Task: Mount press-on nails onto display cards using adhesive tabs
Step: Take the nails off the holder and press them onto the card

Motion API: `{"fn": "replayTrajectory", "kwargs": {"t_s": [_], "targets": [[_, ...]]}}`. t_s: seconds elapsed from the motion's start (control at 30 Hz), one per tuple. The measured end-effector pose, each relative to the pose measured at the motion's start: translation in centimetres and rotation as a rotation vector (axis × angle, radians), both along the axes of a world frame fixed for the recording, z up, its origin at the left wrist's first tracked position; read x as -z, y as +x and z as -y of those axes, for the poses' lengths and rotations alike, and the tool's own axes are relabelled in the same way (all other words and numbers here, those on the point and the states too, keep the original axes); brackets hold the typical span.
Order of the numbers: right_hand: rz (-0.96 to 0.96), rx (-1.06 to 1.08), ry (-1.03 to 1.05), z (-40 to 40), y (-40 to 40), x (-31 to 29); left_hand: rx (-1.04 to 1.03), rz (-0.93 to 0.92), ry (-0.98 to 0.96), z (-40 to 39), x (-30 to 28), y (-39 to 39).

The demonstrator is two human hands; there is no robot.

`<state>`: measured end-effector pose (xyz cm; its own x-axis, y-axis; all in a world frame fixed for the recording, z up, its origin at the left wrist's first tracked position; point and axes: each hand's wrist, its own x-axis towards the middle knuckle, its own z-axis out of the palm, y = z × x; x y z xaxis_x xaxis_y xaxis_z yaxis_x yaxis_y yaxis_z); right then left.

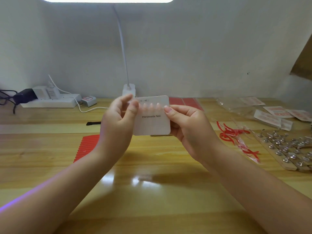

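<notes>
Above a wooden worktable (152, 191), a white display card (152, 123) is held up toward the camera between two bare hands, a row of pale press-on nails (151, 106) already seated along its upper half. The right hand (189, 125) pinches the card's right edge, thumb on the face and fingers behind; the left hand (118, 122) curls at the left edge, its thumb and forefinger closed narrowly at the end of the row, whether on a nail or on the card itself cannot be told. The step appears to be setting or pressing down a nail at that end; doing it well likely means bracing the card flat from behind, lining the nail up with its neighbours and pressing firmly over the tab. Printed on the card is "Handmade Nail", with small size marks near the top, one reading "M". Red strips (87, 147) lie below left, loose red peelings (234, 134) at right, packets (273, 114) and a board of studs (290, 149) beyond, a lamp base (128, 90) and power strip (50, 102) behind.
</notes>
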<state>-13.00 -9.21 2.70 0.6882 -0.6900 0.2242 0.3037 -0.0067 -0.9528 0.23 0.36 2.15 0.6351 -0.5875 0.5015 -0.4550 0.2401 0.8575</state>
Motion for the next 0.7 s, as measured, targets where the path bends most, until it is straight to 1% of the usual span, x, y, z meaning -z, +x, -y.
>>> {"fn": "replayTrajectory", "kwargs": {"t_s": [0.03, 0.17, 0.27, 0.37, 0.47, 0.57, 0.7], "targets": [[0.012, -0.022, 0.011, 0.1, 0.0, 0.0, 0.029, -0.038, -0.007, 0.1, 0.1, 0.1], [0.029, -0.117, 0.063, 0.5, -0.2, 0.1, 0.031, -0.041, -0.048, 0.1, 0.3, 0.2], [0.003, -0.130, 0.036, 0.6, -0.3, 0.2, 0.043, -0.036, -0.077, 0.1, 0.3, 0.0], [-0.002, -0.084, 0.013, 0.5, -0.3, 0.4, 0.063, -0.025, -0.103, -0.1, 0.3, -0.4], [-0.015, 0.006, -0.037, 0.4, -0.1, 0.7, 0.082, -0.032, -0.124, -0.1, 0.4, -0.6], [-0.026, 0.096, -0.099, 0.3, 0.1, 1.2, 0.100, -0.062, -0.132, -0.1, 0.6, -0.8], [-0.021, 0.162, -0.161, 0.4, 0.2, 1.6, 0.130, -0.103, -0.117, 0.1, 0.9, -1.0]]}}
